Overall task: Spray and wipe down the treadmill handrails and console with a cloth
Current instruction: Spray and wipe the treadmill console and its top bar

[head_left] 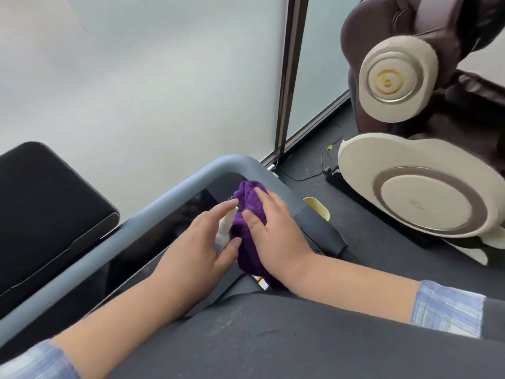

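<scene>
The left hand [203, 243] holds a small white spray bottle [225, 228], thumb and fingers curled around its body and the index finger laid over the top, probably ready to press the nozzle. The nozzle points toward the purple cloth [247, 231], which lies just beside it. The right hand [269, 228] presses flat on this cloth with the fingers nearly straight; it pushes the cloth against the surface and does not pinch it. I judge the cloth is kept so close to the bottle in order to catch the spray before wiping.

Both hands work on the dark glossy console [169, 233] of the treadmill, near its right corner. The grey handrail [153, 198] runs around the console edge and bends just behind the cloth. How much liquid remains in the bottle I cannot tell, because the hand covers most of it.

Further away, a small pale yellow container [318, 207] stands on the floor beside the machine; what is inside is hidden. Behind it is a cream and brown massage chair [410, 192] with cables [314, 176] on the dark floor, and a frosted glass wall [136, 77].
</scene>
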A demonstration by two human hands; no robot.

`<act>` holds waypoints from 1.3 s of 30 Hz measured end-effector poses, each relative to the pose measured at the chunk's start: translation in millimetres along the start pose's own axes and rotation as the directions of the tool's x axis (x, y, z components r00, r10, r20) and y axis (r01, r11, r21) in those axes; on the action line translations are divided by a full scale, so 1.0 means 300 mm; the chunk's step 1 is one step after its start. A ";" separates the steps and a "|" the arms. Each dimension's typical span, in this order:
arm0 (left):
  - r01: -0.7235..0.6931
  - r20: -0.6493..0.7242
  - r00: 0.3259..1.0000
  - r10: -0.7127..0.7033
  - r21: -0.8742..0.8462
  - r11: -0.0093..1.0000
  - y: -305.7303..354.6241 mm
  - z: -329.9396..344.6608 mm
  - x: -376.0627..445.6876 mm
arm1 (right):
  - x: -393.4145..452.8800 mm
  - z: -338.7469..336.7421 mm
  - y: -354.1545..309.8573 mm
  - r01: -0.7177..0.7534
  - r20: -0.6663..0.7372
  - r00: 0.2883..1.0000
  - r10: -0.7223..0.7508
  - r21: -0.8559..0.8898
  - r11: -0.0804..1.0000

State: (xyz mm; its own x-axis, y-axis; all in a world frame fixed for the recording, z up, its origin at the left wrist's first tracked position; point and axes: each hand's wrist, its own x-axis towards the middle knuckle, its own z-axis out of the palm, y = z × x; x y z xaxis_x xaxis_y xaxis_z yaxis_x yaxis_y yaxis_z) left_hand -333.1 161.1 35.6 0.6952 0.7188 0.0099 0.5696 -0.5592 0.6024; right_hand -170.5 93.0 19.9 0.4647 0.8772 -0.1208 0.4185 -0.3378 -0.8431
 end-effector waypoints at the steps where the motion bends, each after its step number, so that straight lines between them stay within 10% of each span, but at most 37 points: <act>1: -0.022 0.023 0.999 0.022 -0.007 1.000 0.005 0.003 0.023 | -0.008 -0.028 0.011 -0.020 -0.040 0.999 0.020 -0.002 1.000; 7: -0.157 0.161 0.975 0.154 0.008 0.988 0.027 0.037 0.141 | -0.017 -0.127 0.116 -0.262 -0.322 0.920 0.225 -0.075 0.962; 12: -0.169 0.231 0.958 0.168 -0.016 0.985 0.025 0.065 0.184 | 0.040 -0.174 0.195 -0.459 -0.200 0.888 0.415 -0.316 0.830; 23: -0.148 0.207 0.966 0.154 -0.045 0.988 0.021 0.058 0.182 | -0.042 -0.176 0.250 -0.025 -0.033 0.999 0.004 -0.669 0.743; 39: 0.079 0.066 0.995 -0.075 -0.061 0.995 -0.042 0.053 0.025 | 0.202 -0.085 0.210 0.080 0.107 0.994 0.001 -0.752 0.654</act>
State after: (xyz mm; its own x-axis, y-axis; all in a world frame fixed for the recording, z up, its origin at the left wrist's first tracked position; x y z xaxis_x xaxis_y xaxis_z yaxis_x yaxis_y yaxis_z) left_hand -328.1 167.0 15.4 0.6778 0.7300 -0.0878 0.5950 -0.4743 0.6488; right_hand -96.1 116.2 -27.2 0.3792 0.9082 -0.1773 0.8977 -0.4075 -0.1672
